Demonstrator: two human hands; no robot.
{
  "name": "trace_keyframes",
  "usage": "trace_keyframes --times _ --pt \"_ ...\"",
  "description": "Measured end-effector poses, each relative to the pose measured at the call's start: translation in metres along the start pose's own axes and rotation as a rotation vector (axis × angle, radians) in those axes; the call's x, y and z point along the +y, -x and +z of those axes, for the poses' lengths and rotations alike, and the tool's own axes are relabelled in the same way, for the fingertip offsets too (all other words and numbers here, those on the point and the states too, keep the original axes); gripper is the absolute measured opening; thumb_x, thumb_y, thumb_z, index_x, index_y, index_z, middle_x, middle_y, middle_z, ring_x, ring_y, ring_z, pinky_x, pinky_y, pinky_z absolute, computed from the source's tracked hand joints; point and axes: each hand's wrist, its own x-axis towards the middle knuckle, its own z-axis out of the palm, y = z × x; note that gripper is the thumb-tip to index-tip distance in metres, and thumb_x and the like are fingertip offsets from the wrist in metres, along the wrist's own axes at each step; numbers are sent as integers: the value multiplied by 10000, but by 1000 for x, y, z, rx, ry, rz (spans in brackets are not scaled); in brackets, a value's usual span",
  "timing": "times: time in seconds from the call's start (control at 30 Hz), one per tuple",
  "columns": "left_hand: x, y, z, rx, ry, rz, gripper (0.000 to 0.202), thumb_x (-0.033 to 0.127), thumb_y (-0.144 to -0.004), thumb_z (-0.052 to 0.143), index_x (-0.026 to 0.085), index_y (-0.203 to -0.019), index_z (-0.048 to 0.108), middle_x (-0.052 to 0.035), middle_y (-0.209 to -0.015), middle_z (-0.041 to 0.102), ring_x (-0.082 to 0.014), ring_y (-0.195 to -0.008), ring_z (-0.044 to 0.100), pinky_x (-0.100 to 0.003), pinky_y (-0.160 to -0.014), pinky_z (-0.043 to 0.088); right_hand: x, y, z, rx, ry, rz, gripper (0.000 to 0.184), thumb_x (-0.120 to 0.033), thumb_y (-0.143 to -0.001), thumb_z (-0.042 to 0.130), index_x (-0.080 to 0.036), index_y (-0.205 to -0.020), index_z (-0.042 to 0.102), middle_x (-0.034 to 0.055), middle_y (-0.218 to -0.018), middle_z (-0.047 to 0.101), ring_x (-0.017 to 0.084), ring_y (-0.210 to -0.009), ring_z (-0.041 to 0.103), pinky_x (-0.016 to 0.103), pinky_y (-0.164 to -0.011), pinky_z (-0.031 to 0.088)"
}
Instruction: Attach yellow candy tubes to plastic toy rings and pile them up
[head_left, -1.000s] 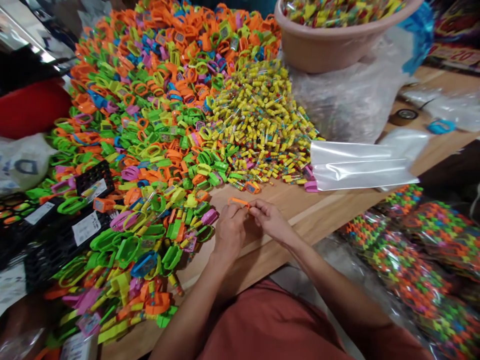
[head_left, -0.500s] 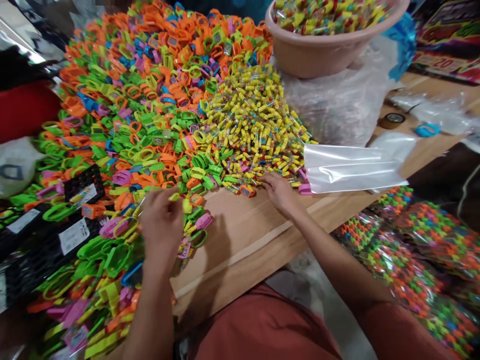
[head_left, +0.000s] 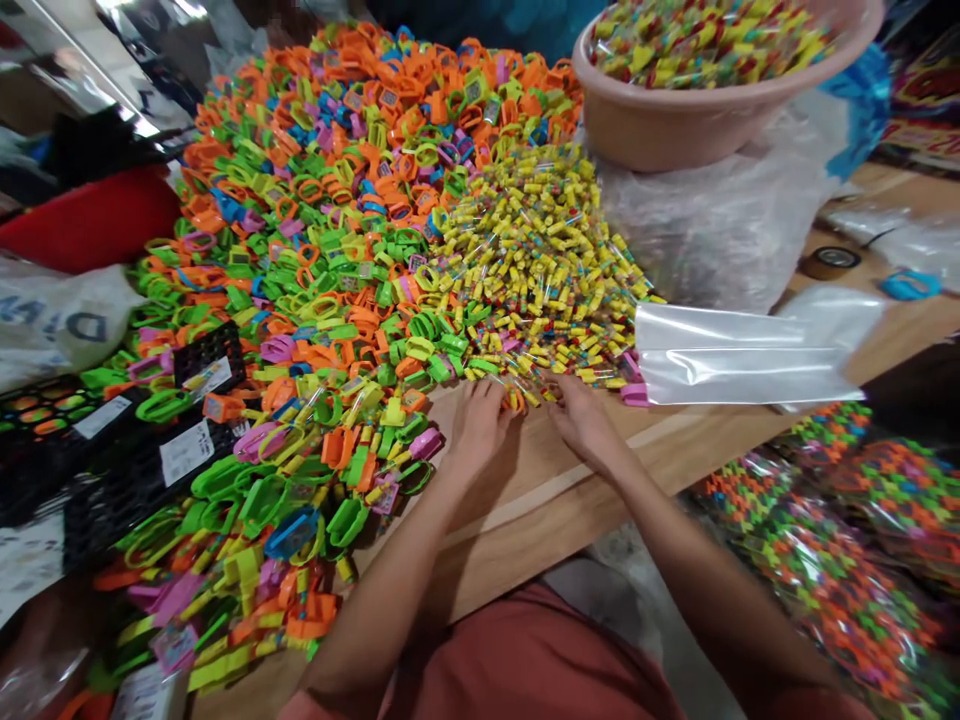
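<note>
Resting open on a wooden table, both hands are neither clenched nor visibly grasping anything. The left hand is lying palm down, its fingertips just beside a small orange plastic piece at the edge of a heap of yellow wrapped tubes. The right hand is touching that heap's lower edge. Beside the tubes, a larger heap of colourful plastic bands is spreading left, a pink basin of wrapped packets is sitting behind, and a clear plastic bag is lying right.
</note>
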Motion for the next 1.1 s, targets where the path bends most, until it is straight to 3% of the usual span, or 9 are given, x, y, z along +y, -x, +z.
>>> trace_keyframes --times 0.13,0.27,0.4,0.47,0.57,0.67,0.77,0.97,1.1 --pt "-10 15 -5 22 39 -66 245 48 -877 529 178 -1058 630 -79 -1021 665 -270 -1029 553 -396 -910 452 -7 6 -2 43 -75 59 528 -146 -876 495 -165 -1394 593 141 -1118 601 285 -987 616 408 -892 529" --pt "-8 27 -9 115 37 -120 313 1 -850 479 178 -1054 636 -87 -1043 658 -266 -1049 562 -400 -937 441 -18 6 -2 80 -122 19 448 -138 -898 466 -165 -1313 636 126 -1058 569 279 -1002 601 404 -912 515" --pt "3 26 -11 206 13 -159 128 196 -973 528 173 -995 652 -94 -1020 644 -259 -1000 569 -390 -912 451 -28 5 -2 60 -187 -44 406 -126 -917 441 -194 -1264 640 120 -1117 591 274 -1075 596 412 -957 505" --pt "8 21 -9 205 -19 -156 178 324 -983 582 169 -992 671 -101 -1036 636 -264 -1013 570 -392 -916 457 -31 6 -2 60 -217 -60 382 -140 -929 447 -200 -1251 642 128 -1184 598 279 -1129 588 429 -993 496" --pt "8 9 -4 150 -21 -167 173 317 -934 659 155 -972 705 -105 -1024 630 -261 -1013 581 -378 -911 466 -34 8 -1 61 -238 -57 320 -204 -959 473 -206 -1220 658 130 -1176 611 281 -1101 599 440 -978 506" --pt "4 -2 0 137 193 -250 90 213 -876 669 152 -865 735 -76 -898 632 -221 -898 590 -327 -842 466 -35 12 0 48 -272 -51 297 -262 -979 487 -210 -1202 675 126 -1139 619 278 -1072 608 438 -957 510" --pt "-2 -9 0 201 481 -350 111 238 -845 681 165 -814 759 -40 -773 636 -198 -823 582 -297 -796 453 -35 15 0 47 -320 -21 296 -308 -989 496 -206 -1192 686 123 -1103 631 275 -1035 617 434 -933 511" --pt "-4 -14 -4 212 773 -413 283 385 -887 631 137 -896 768 -27 -780 699 -135 -692 581 -244 -670 446 -41 15 5 43 -524 59 311 -397 -999 526 -202 -1185 682 107 -1132 671 262 -1044 627 417 -943 501" --pt "6 -6 -8 193 959 -458 384 450 -812 719 112 -995 737 -32 -793 694 -88 -581 521 -212 -560 391 -51 13 7 18 -751 157 385 -502 -982 583 -191 -1197 656 92 -1119 683 223 -956 638 351 -856 517"
